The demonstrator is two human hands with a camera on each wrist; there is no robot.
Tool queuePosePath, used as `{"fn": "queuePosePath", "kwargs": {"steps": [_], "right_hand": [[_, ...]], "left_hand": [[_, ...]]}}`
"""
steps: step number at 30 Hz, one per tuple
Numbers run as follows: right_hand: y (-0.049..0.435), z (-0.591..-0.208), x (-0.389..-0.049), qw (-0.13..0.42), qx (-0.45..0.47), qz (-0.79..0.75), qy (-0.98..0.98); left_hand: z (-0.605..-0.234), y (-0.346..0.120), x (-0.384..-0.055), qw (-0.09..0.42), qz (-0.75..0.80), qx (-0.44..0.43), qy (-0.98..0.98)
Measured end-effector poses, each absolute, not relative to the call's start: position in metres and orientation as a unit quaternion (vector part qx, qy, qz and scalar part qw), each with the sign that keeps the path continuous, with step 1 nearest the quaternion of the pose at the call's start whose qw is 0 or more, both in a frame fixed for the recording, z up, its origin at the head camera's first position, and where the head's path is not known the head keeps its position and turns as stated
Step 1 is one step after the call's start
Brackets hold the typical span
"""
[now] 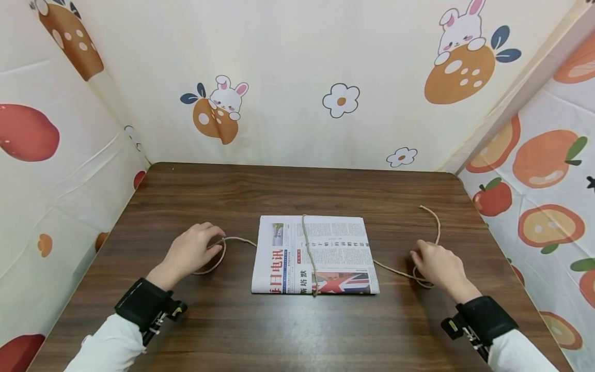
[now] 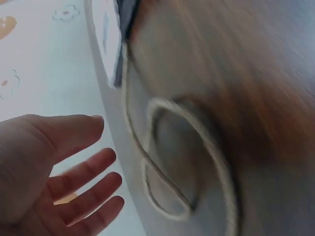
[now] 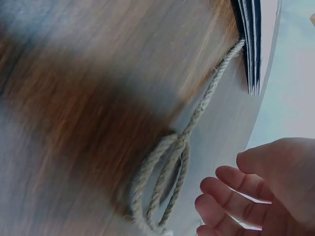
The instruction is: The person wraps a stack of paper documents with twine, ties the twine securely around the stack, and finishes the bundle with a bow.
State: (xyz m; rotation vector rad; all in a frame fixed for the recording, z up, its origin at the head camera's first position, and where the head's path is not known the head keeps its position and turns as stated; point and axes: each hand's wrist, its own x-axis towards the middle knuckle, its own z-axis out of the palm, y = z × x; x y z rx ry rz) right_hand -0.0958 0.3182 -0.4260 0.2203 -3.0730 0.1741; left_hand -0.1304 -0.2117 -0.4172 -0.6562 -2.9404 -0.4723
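Observation:
A folded newspaper (image 1: 283, 258) lies flat on the brown table, with a strand of twine (image 1: 309, 248) running over its top from back to front. From under its left and right sides the twine comes out in loose loops. My left hand (image 1: 192, 250) is beside the left loop (image 2: 216, 152); in the left wrist view its thumb and fingers are spread apart with nothing between them. Over the right loop (image 3: 142, 182) hovers my right hand (image 1: 439, 266), its fingers loosely bent and holding nothing in the right wrist view.
The wood-grain table (image 1: 297, 336) reaches a pale back wall (image 1: 288, 103) printed with rabbits and flowers. Fruit-patterned sheets (image 1: 525, 258) hang along both sides. A free twine end (image 1: 423, 207) curves up beyond the right hand. Black straps (image 1: 144, 302) carry a camera on each wrist.

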Motion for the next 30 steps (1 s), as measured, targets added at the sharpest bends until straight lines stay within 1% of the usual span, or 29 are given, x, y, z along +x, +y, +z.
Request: {"fn": "queuePosePath", "kwargs": {"steps": [3,7,15,22,27,30], "right_hand": [[0.314,-0.426,-0.099,0.038,0.078,0.065,-0.994],[0.309,-0.426,-0.102,0.045,0.091,0.090,-0.991],[0.295,-0.425,-0.106,0.067,0.118,0.113,-0.984],[0.283,-0.425,-0.106,0.079,0.133,0.127,-0.980],[0.278,-0.425,-0.106,0.089,0.140,0.132,-0.977],[0.274,-0.423,-0.106,0.083,0.139,0.145,-0.976]], "left_hand": [[-0.421,-0.224,-0.129,0.026,-0.146,-0.199,-0.969],[-0.428,-0.237,-0.129,0.013,-0.136,-0.187,-0.973],[-0.437,-0.248,-0.131,0.022,-0.103,-0.192,-0.976],[-0.438,-0.249,-0.134,0.052,-0.093,-0.191,-0.976],[-0.429,-0.243,-0.138,0.103,-0.107,-0.202,-0.968],[-0.417,-0.238,-0.141,0.129,-0.118,-0.205,-0.963]]}}
